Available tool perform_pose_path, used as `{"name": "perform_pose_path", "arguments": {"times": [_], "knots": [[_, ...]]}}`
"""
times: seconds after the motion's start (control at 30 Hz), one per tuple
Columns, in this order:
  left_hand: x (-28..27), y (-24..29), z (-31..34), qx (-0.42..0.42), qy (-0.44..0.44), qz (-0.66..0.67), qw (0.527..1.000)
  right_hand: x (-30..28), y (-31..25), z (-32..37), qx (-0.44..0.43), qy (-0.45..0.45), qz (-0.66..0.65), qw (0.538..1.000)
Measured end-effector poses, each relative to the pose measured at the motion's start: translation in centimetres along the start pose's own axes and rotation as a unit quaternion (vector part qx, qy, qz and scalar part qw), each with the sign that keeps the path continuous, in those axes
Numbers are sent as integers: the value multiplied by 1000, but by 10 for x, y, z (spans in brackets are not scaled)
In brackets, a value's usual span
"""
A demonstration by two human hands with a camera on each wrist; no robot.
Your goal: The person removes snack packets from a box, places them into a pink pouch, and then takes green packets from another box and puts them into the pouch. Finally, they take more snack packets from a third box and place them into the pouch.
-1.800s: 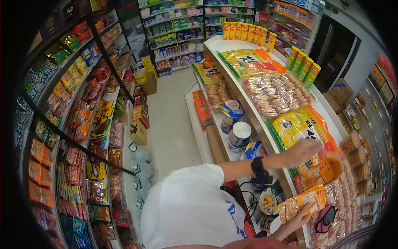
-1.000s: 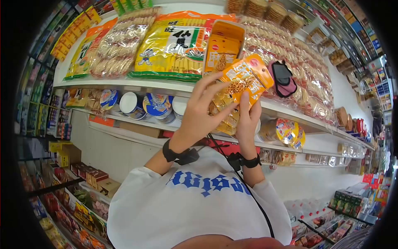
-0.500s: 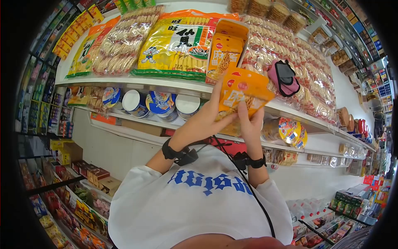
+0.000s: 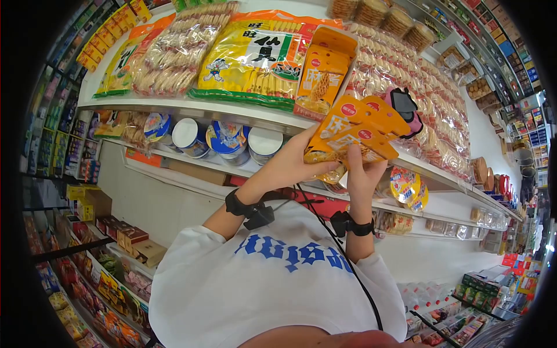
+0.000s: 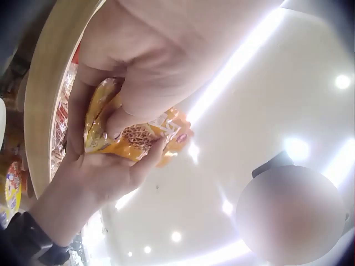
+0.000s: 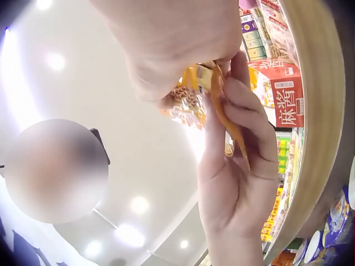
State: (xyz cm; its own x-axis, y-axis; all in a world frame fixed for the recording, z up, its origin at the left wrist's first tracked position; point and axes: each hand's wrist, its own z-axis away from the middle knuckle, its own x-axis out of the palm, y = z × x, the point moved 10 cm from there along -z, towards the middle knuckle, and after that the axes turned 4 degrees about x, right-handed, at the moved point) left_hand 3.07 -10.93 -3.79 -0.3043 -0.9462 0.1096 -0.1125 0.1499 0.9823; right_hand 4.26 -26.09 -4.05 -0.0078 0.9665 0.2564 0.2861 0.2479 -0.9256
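Note:
Both hands hold a small fan of orange snack packets (image 4: 357, 133) in front of the top shelf (image 4: 174, 107). My left hand (image 4: 293, 162) grips their lower left side. From below, my right hand (image 4: 361, 168) pinches them with its thumb on the front. In the left wrist view the packets (image 5: 130, 136) lie between my left hand (image 5: 150, 61) and my right hand (image 5: 94, 177). The right wrist view has the packets (image 6: 191, 94) under my right hand (image 6: 172, 44), with the left hand's fingers (image 6: 233, 166) curled round their edge. An open orange display box (image 4: 322, 72) of the same packets stands on the shelf behind.
Big yellow cracker bags (image 4: 249, 55) and clear biscuit bags (image 4: 168, 58) cover the top shelf. A pink and black pouch (image 4: 403, 107) lies right of the box. Round tins (image 4: 226, 139) fill the shelf below. Cartons (image 4: 130, 240) and stocked racks line the aisle at left.
The view turned from the aisle to the shelf. Both hands took the packets together, then spread them into a fan and shifted them slightly right.

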Motion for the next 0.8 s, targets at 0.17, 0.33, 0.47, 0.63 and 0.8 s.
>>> {"name": "perform_pose_path", "arguments": {"times": [0.17, 0.33, 0.47, 0.63, 0.8], "knots": [[-7, -11, -4, 18, 42, 20, 999, 15, 7, 0, 48, -34, 13, 998], [-4, -12, -3, 24, 50, 40, 998, 4, 6, -8, 41, 42, 43, 997], [1, -16, -1, -32, 48, 82, 995, -6, -4, -18, 12, 103, -66, 992], [14, 13, -4, 101, 5, -2, 995, -3, 10, -10, 12, 91, -54, 994], [3, 25, -6, 143, -24, -183, 972, 2, 9, -14, 36, 39, 6, 999]]}}
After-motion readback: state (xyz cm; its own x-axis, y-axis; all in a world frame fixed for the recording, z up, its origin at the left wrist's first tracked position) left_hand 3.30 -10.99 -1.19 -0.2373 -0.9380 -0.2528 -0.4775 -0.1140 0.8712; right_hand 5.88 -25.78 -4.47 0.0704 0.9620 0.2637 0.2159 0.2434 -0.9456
